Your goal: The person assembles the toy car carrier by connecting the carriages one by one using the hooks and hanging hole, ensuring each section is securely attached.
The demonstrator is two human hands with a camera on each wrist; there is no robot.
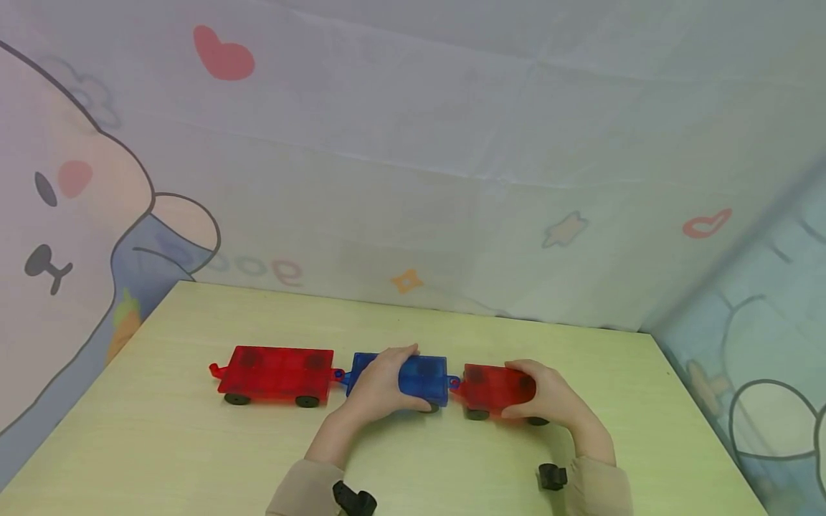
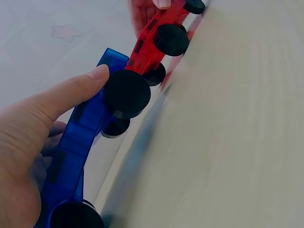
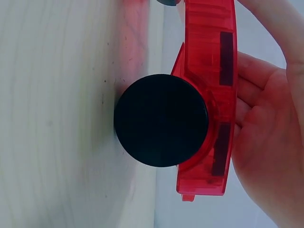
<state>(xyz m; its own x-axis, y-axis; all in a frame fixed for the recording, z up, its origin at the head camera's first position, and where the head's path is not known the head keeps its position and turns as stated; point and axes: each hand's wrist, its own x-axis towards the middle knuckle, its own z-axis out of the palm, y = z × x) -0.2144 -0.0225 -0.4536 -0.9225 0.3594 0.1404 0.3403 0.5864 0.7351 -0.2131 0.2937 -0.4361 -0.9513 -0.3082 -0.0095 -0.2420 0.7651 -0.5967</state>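
Note:
Three translucent toy train cars form a row on the table. At the left is a longer red car (image 1: 277,368) with black wheels and a hook at its outer end. My left hand (image 1: 377,390) grips the blue car (image 1: 422,378) in the middle, thumb along its near side and fingers over the far side. At the right end, my right hand (image 1: 553,395) holds the shorter red car (image 1: 489,383) between thumb and fingers. Hooks and rings meet between neighbouring cars. In the right wrist view, a large black wheel (image 3: 161,120) covers part of the shorter car.
The pale wooden table (image 1: 193,444) ends at a cartoon-printed cloth backdrop (image 1: 452,143) behind and at both sides. Black wrist devices sit at both beige sleeves (image 1: 306,491).

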